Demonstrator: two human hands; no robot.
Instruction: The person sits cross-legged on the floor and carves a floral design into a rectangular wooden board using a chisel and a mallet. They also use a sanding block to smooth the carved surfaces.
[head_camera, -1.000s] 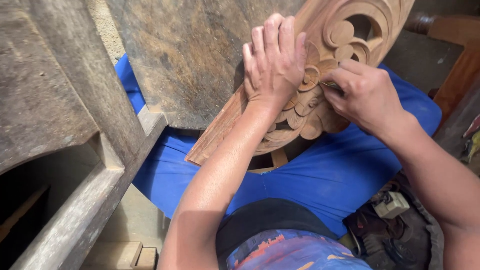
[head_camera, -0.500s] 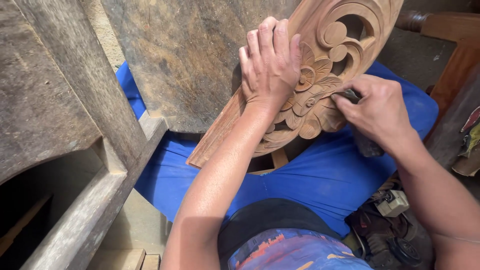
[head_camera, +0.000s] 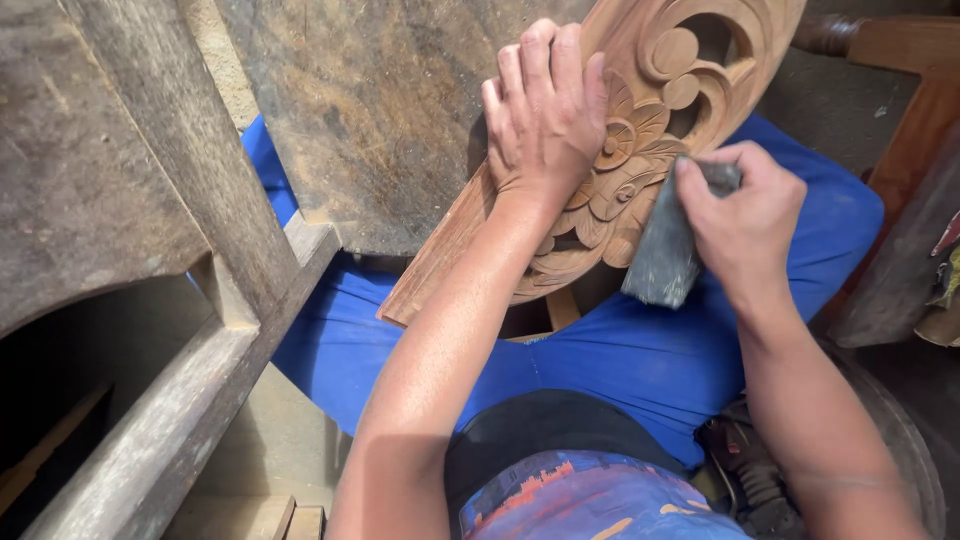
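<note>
Head view, looking down over the person's own lap; blue trousers fill the lower middle of the frame, a dark waistband and a printed shirt hem below them.

Carved wooden panel: reddish-brown, relief of scrolls, petals and round bosses, pierced openings near the top; it lies tilted across the lap, lower plain edge toward the left knee, carved end rising to the upper right; its upper left side rests against a grey weathered board.

Left hand: laid flat, palm down, on the carving; fingers extended and close together, pointing up the panel; it presses on the wood rather than gripping it; no tool in it.

Right hand: closed around a folded piece of dark grey abrasive sheet; thumb and fingers pinch the upper end, the lower end hangs free below the fist; the sheet's edge meets the carved petals at the panel's right side, just beside the left wrist.

The two hands are near each other but not touching; both on the same panel.

Surroundings: rough grey timber frame at left, with a dark hollow beneath; more brown wooden pieces at the right edge; some dark gear by the right hip, too dim to identify.
</note>
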